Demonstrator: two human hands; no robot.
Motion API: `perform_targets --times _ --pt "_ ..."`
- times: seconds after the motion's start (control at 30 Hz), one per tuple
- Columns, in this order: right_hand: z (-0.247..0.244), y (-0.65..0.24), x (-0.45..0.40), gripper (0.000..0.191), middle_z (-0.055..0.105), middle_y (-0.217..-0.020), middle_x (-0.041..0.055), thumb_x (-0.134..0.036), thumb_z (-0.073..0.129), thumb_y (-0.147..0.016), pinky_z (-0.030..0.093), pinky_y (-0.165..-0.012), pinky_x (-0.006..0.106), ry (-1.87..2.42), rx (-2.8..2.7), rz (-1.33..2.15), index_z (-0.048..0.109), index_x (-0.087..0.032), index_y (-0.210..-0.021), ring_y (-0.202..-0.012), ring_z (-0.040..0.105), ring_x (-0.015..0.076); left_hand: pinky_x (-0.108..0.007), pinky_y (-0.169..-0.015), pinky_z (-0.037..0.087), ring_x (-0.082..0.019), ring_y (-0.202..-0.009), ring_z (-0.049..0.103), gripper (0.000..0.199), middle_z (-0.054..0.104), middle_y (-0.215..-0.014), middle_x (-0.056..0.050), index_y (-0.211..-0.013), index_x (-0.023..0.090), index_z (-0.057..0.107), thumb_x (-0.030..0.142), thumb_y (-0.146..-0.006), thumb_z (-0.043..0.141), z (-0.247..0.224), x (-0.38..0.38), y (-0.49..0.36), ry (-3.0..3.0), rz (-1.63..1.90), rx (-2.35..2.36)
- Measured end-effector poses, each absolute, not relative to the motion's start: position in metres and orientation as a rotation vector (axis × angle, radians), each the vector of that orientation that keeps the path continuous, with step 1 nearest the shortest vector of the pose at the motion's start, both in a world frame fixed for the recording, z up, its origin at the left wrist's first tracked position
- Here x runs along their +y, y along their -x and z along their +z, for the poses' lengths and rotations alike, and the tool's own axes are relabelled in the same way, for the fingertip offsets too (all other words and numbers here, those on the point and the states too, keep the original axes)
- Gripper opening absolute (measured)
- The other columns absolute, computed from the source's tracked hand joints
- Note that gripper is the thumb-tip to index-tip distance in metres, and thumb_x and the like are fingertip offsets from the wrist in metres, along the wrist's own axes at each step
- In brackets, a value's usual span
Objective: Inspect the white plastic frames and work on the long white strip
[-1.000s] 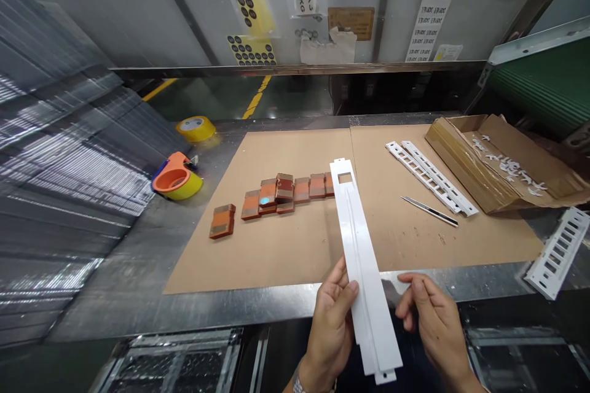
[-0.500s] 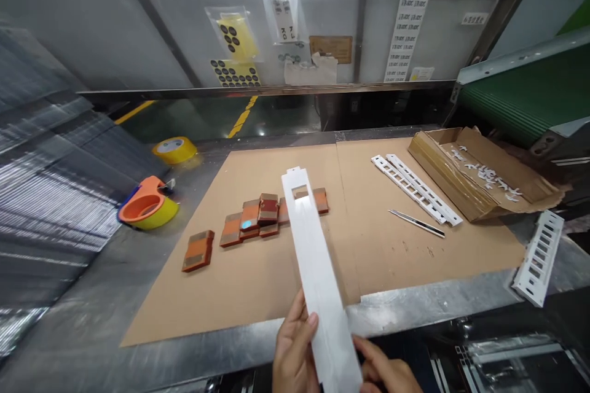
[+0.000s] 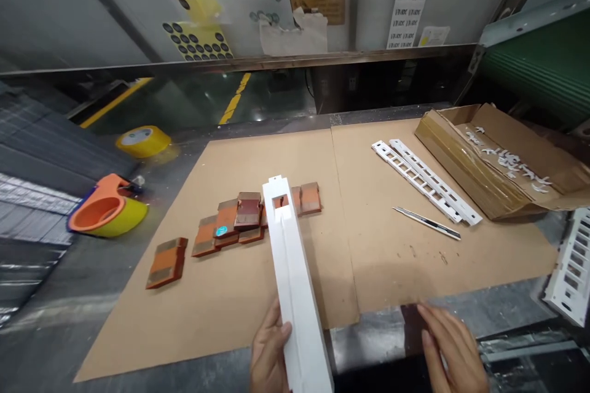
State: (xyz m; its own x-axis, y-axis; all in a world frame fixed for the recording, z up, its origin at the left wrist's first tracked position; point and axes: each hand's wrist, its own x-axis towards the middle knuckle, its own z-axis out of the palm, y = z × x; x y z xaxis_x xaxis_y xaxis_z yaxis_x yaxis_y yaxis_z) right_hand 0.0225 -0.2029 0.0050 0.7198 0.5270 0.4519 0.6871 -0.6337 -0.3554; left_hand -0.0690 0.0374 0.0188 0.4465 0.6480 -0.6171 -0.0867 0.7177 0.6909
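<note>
My left hand (image 3: 271,349) grips a long white channel-shaped piece (image 3: 295,295) near its lower end, thumb over its left edge. The piece tilts up and away over the table, and a rectangular cutout shows near its far end. My right hand (image 3: 452,347) is apart from it, at the table's front edge to the right, fingers stretched out and holding nothing. Behind the white piece lie several orange-brown blocks (image 3: 227,218), partly hidden by it. One more block (image 3: 166,263) lies separately at the left.
Two slotted white strips (image 3: 417,178) and a utility knife (image 3: 426,223) lie on the cardboard sheet (image 3: 378,270). A cardboard box (image 3: 461,172) with small white parts stands at right, a slotted white part (image 3: 569,270) beside it. Yellow tape (image 3: 144,141) and a tape dispenser (image 3: 108,206) are at left.
My right hand has let go of the white piece and moved right, its fingers now stretched out. My left hand still holds the piece, which sits slightly further left in view. The camera has shifted.
</note>
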Motion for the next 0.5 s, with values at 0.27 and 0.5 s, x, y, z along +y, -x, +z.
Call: perform_targets --times 0.27,0.5 --pt "-0.011 -0.040 -0.177 0.053 0.048 -0.133 0.0088 -0.037 0.050 -0.084 0.014 -0.106 0.049 2.659 -1.338 -0.345 0.040 -0.015 -0.132 -0.122 0.042 0.0299 -0.032 -0.074 0.056 -0.031 -0.093 0.063 0.058 0.071 -0.096 -0.005 -0.100 0.022 0.065 0.032 -0.045 0.081 0.017 0.035 0.071 -0.678 0.472 1.138" --pt "-0.011 -0.041 -0.184 0.048 0.063 -0.115 0.0060 -0.030 0.060 -0.078 0.017 -0.106 0.043 2.566 -1.344 -0.437 0.050 -0.021 -0.124 -0.104 0.059 0.0248 -0.032 -0.077 0.055 -0.030 -0.095 0.062 0.056 0.070 -0.099 -0.004 -0.101 0.022 0.065 0.034 -0.049 0.079 0.018 0.029 0.071 -0.687 0.529 1.171"
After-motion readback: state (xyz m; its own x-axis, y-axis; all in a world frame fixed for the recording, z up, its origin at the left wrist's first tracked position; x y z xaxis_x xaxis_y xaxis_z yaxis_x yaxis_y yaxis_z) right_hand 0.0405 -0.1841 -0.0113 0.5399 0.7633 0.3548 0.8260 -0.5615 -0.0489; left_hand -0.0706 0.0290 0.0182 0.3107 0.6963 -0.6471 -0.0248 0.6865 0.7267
